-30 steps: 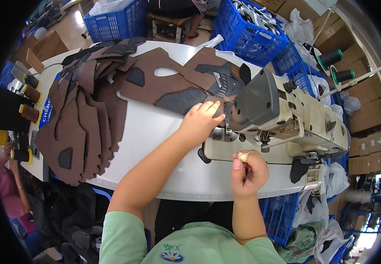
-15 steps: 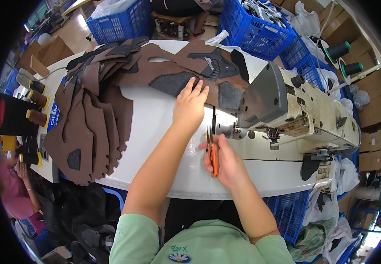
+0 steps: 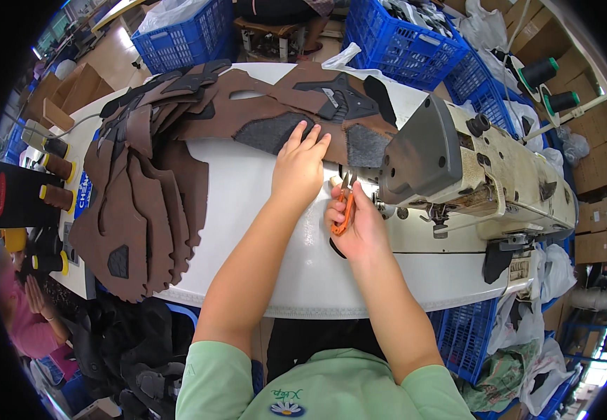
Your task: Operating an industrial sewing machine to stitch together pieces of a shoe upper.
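Note:
My left hand [image 3: 299, 164] lies flat, fingers stretched out, on a brown piece with black patches [image 3: 268, 133] at the middle of the table. That piece joins a chain of overlapping brown pieces [image 3: 153, 210] fanned over the table's left side. In my right hand [image 3: 361, 220] is a pair of orange-handled thread snips [image 3: 345, 206], blades pointing away from me. The blade tips are close to the piece's near edge, beside the sewing machine [image 3: 485, 168]. Whether they touch a thread there is too small to tell.
The white table [image 3: 303, 273] has a curved near edge. Thread cones [image 3: 58, 168] stand at the left, black spools [image 3: 562, 103] at the right. Blue crates [image 3: 184, 38] are behind the table. A person in pink [image 3: 33, 308] sits at the lower left; another sits beyond the table.
My right hand has moved forward, bringing the snips up to the brown piece's near edge. My left hand has stayed flat in nearly the same place.

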Demonstrator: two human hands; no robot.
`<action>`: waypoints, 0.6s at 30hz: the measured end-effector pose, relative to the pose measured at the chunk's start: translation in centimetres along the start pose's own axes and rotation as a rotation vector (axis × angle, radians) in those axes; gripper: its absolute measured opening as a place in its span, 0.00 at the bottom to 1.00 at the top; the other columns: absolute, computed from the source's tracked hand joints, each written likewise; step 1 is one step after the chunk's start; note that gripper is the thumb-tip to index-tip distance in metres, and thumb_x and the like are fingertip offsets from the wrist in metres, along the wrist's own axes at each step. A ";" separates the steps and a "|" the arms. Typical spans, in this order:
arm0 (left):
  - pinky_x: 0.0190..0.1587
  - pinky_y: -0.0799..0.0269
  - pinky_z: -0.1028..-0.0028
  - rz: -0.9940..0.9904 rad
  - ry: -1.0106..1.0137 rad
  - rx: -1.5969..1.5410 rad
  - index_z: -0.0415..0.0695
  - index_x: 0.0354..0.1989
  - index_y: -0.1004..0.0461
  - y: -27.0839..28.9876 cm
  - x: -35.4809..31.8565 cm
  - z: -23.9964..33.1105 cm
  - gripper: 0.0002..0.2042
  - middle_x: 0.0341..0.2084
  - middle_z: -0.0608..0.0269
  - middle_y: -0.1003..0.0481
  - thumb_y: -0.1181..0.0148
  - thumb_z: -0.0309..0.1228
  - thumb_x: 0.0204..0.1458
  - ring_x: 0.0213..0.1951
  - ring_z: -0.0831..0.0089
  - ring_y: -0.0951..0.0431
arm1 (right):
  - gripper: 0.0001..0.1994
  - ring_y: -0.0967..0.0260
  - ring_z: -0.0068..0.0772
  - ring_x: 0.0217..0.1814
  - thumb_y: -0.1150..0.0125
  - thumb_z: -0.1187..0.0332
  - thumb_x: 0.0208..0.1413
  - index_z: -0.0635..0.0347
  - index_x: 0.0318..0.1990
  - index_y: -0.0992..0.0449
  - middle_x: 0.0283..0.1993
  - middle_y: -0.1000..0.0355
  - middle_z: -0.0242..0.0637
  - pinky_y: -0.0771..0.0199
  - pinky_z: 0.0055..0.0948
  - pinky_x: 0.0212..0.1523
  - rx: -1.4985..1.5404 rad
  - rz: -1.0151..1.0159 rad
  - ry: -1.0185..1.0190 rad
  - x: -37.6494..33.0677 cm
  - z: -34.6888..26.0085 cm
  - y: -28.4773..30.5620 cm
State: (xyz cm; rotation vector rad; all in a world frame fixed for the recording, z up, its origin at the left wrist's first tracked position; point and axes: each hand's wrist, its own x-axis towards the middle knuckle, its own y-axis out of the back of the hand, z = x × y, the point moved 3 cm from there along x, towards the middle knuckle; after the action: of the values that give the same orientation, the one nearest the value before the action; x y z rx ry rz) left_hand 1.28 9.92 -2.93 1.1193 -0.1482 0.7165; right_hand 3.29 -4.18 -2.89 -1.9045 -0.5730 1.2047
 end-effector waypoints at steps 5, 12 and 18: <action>0.63 0.42 0.57 -0.001 0.009 -0.003 0.46 0.56 0.27 0.1 0.0 0.0 0.24 0.61 0.56 0.32 0.50 0.21 0.48 0.67 0.54 0.42 | 0.15 0.42 0.23 0.28 0.58 0.57 0.70 0.60 0.41 0.33 0.35 0.32 0.34 0.39 0.22 0.26 0.027 0.047 0.035 0.1 0.3 -0.3; 0.61 0.40 0.58 0.009 -0.016 0.053 0.45 0.55 0.26 0.3 -0.1 0.1 0.20 0.59 0.55 0.30 0.51 0.24 0.52 0.66 0.56 0.40 | 0.14 0.42 0.22 0.27 0.57 0.58 0.70 0.59 0.40 0.34 0.34 0.32 0.33 0.40 0.21 0.24 0.042 0.094 0.039 0.5 0.2 -0.8; 0.62 0.40 0.58 -0.010 -0.036 0.074 0.44 0.55 0.26 0.1 -0.1 0.4 0.21 0.59 0.55 0.30 0.50 0.24 0.51 0.66 0.56 0.41 | 0.13 0.43 0.21 0.25 0.53 0.58 0.68 0.59 0.38 0.34 0.30 0.35 0.31 0.41 0.20 0.22 0.087 0.124 0.053 0.7 0.0 -0.4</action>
State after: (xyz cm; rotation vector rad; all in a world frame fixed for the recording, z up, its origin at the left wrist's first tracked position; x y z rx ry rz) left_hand 1.26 9.52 -2.71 1.2030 -0.1478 0.6978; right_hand 3.60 -3.37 -2.94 -1.9153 -0.3725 1.2328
